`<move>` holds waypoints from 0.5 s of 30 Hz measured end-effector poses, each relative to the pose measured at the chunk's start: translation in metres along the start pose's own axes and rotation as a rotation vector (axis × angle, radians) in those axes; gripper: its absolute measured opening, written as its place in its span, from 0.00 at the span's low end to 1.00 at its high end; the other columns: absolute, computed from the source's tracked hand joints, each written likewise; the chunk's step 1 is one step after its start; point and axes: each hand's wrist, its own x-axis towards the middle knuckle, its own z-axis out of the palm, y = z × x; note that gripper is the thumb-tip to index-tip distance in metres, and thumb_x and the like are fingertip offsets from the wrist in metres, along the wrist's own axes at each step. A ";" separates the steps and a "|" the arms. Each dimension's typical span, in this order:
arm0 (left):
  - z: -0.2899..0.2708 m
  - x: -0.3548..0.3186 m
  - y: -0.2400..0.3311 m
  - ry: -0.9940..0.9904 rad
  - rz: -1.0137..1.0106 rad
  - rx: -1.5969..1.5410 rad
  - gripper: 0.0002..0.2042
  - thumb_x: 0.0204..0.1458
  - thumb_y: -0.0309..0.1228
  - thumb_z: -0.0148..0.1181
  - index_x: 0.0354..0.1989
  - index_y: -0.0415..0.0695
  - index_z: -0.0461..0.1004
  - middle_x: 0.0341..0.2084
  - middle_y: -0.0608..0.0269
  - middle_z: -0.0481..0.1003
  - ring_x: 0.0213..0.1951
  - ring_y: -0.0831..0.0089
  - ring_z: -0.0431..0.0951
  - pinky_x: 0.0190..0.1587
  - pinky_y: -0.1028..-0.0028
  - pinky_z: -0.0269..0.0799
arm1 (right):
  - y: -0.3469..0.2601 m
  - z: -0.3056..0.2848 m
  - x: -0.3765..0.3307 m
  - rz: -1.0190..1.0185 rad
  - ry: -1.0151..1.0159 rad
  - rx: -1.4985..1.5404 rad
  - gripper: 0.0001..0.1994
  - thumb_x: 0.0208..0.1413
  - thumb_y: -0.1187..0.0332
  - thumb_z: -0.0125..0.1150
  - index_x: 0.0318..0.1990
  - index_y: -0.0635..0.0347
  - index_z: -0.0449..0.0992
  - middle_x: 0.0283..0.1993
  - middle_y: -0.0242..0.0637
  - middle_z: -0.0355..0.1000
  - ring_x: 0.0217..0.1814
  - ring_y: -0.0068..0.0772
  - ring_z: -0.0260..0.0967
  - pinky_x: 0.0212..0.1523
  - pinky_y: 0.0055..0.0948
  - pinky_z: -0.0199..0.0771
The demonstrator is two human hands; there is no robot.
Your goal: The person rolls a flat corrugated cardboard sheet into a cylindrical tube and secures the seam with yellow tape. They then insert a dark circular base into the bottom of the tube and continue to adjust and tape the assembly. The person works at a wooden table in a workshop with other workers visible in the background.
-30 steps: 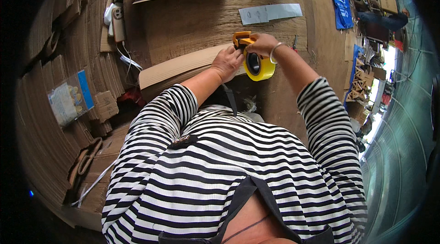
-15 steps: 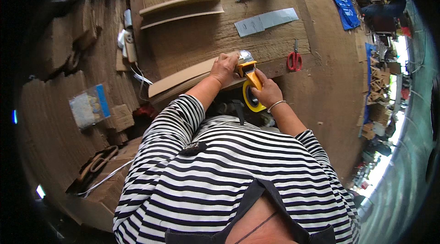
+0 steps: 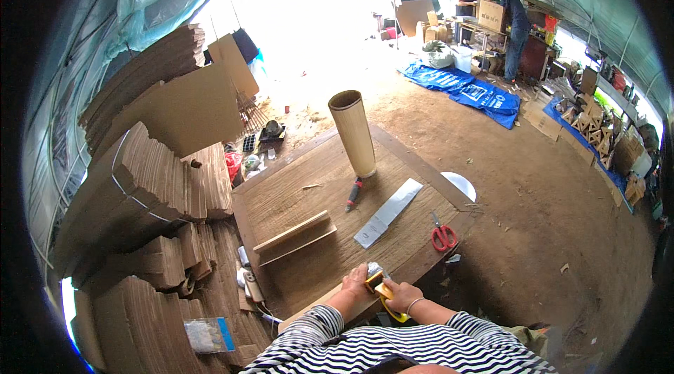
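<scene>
My right hand (image 3: pixel 403 297) grips a yellow tape dispenser (image 3: pixel 383 290) at the table's near edge. Clear, shiny tape shows at its front end. My left hand (image 3: pixel 356 282) is closed around the end of a long tan cardboard strip (image 3: pixel 312 306), right beside the dispenser's head. My left forearm hides part of that strip. Farther in on the wooden table (image 3: pixel 281 191) lie a channel-shaped cardboard piece (image 3: pixel 295 242), a flat silvery strip (image 3: pixel 388 212) and a red-and-black handled tool (image 3: pixel 354 194). Red-handled scissors (image 3: pixel 443 237) rest near the right corner.
A tall tan tube (image 3: pixel 354 136) stands upright on the table. Stacked cardboard (image 3: pixel 151 177) rises along the left. A white round thing (image 3: pixel 460 187) shows by the table's right edge. Beyond lies a blue tarp (image 3: pixel 484 95); two people handle a carton (image 3: pixel 491 15) at the back right.
The view has tilted up, bringing in the far workshop and people. Both hands keep their hold on the strip and dispenser at the table's near edge.
</scene>
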 end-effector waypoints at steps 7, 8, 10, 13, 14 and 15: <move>0.022 0.021 -0.012 -0.141 -0.104 0.026 0.61 0.29 0.52 0.78 0.73 0.52 0.46 0.70 0.56 0.55 0.72 0.57 0.54 0.67 0.53 0.55 | 0.006 -0.004 0.000 -0.014 0.014 0.053 0.34 0.53 0.49 0.60 0.69 0.33 0.60 0.47 0.52 0.77 0.47 0.55 0.78 0.48 0.46 0.77; 0.017 0.021 -0.009 -0.148 -0.108 0.025 0.61 0.29 0.52 0.78 0.73 0.52 0.46 0.70 0.56 0.55 0.71 0.56 0.54 0.67 0.53 0.56 | 0.008 -0.003 0.001 -0.030 0.038 0.087 0.34 0.53 0.50 0.60 0.69 0.32 0.61 0.46 0.52 0.77 0.46 0.55 0.78 0.47 0.47 0.78; 0.016 0.018 -0.010 -0.183 -0.122 0.029 0.61 0.29 0.52 0.78 0.73 0.51 0.47 0.70 0.56 0.56 0.71 0.55 0.55 0.67 0.52 0.57 | 0.008 0.002 0.003 -0.031 0.040 0.073 0.33 0.53 0.50 0.60 0.68 0.32 0.61 0.45 0.53 0.77 0.46 0.56 0.77 0.47 0.47 0.78; 0.017 0.023 -0.026 -0.154 -0.086 -0.015 0.61 0.30 0.51 0.77 0.74 0.52 0.44 0.70 0.54 0.56 0.69 0.51 0.58 0.65 0.49 0.58 | 0.006 0.004 0.013 -0.045 0.062 0.055 0.33 0.51 0.50 0.61 0.68 0.31 0.62 0.43 0.54 0.76 0.44 0.58 0.78 0.45 0.49 0.78; 0.021 0.020 -0.029 -0.201 -0.117 0.001 0.61 0.31 0.50 0.77 0.75 0.52 0.43 0.70 0.54 0.55 0.69 0.51 0.57 0.66 0.49 0.58 | 0.003 0.007 0.011 -0.044 0.059 0.050 0.32 0.51 0.50 0.61 0.67 0.32 0.63 0.43 0.55 0.76 0.43 0.58 0.78 0.44 0.50 0.78; 0.022 0.022 -0.027 -0.237 -0.143 0.007 0.62 0.31 0.50 0.77 0.75 0.52 0.42 0.70 0.54 0.55 0.70 0.51 0.56 0.66 0.48 0.57 | 0.002 0.006 0.011 -0.043 0.064 0.030 0.31 0.51 0.50 0.61 0.66 0.32 0.65 0.43 0.55 0.77 0.42 0.58 0.78 0.44 0.50 0.78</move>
